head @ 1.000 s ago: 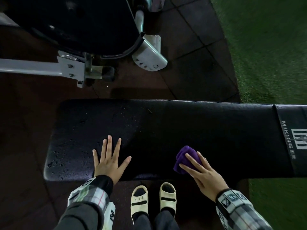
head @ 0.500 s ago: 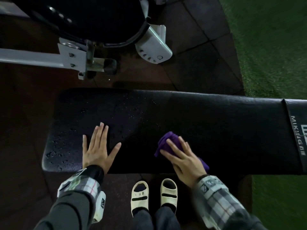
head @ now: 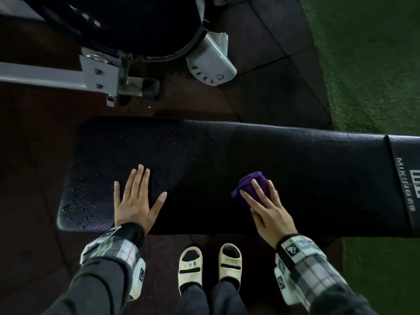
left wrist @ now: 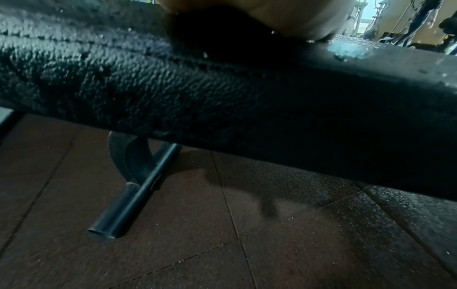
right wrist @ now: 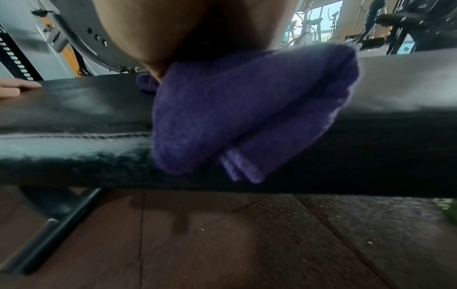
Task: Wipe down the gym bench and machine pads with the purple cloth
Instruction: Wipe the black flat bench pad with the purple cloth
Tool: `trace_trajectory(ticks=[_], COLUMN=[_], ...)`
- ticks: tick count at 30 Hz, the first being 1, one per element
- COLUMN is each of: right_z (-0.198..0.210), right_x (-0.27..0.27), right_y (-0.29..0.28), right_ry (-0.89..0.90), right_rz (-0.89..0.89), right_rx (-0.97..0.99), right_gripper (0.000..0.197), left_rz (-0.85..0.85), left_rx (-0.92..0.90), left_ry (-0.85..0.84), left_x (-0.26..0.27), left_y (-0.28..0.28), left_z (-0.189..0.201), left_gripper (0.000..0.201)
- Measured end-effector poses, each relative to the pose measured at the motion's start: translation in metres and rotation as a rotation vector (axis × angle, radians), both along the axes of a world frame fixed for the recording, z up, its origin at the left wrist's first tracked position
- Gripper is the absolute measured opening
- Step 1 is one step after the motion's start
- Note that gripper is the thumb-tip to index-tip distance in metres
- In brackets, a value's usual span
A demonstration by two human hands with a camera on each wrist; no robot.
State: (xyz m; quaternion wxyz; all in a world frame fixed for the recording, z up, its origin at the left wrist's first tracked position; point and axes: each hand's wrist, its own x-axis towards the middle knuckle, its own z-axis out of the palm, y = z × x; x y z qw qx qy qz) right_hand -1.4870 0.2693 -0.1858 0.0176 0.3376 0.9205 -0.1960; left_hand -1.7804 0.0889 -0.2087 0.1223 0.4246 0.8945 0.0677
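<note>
A long black padded gym bench (head: pixel 295 160) lies across the head view, its left part beaded with water drops. My left hand (head: pixel 136 196) lies flat on the pad near the front edge, fingers straight and spread. The right hand (head: pixel 263 201) presses a folded purple cloth (head: pixel 252 180) onto the pad with straight fingers. In the right wrist view the purple cloth (right wrist: pixel 235 117) hangs over the bench's front edge (right wrist: pixel 74 148) under my palm. The left wrist view shows the wet bench side (left wrist: pixel 197 93) and the heel of my left hand (left wrist: pixel 284 17).
A grey and black gym machine (head: pixel 136 42) stands behind the bench on dark rubber floor tiles (head: pixel 261 98). Green turf (head: pixel 375 64) lies to the right. My feet in cream slides (head: pixel 209 267) stand under the front edge. A black bench leg tube (left wrist: pixel 133 195) rests on the floor.
The right hand slid the cloth left along the pad, then back right and a little farther in. The left hand stayed flat on the pad.
</note>
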Motion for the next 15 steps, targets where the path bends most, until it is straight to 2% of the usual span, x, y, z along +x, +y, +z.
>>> trace_trajectory(ticks=[3, 6, 8, 11, 15], right_z=[-0.002, -0.002, 0.000, 0.006, 0.011], right_x=[-0.016, -0.002, 0.014, 0.024, 0.000], right_y=[-0.019, -0.034, -0.035, -0.024, 0.005], right_ry=[-0.005, -0.041, -0.067, -0.114, -0.155], right_rz=[0.110, 0.293, 0.341, 0.266, 0.007], right_rx=[0.039, 0.065, 0.057, 0.005, -0.117], right_gripper=[0.060, 0.064, 0.064, 0.062, 0.068], left_rz=[0.000, 0.000, 0.001, -0.001, -0.001], left_rx=[0.012, 0.027, 0.034, 0.035, 0.020], left_ry=[0.000, 0.002, -0.001, -0.004, -0.016], left_x=[0.000, 0.001, 0.001, 0.001, 0.001], left_y=[0.000, -0.001, -0.001, 0.000, 0.000], left_z=[-0.001, -0.001, -0.001, 0.000, 0.001], left_gripper=[0.079, 0.078, 0.079, 0.079, 0.079])
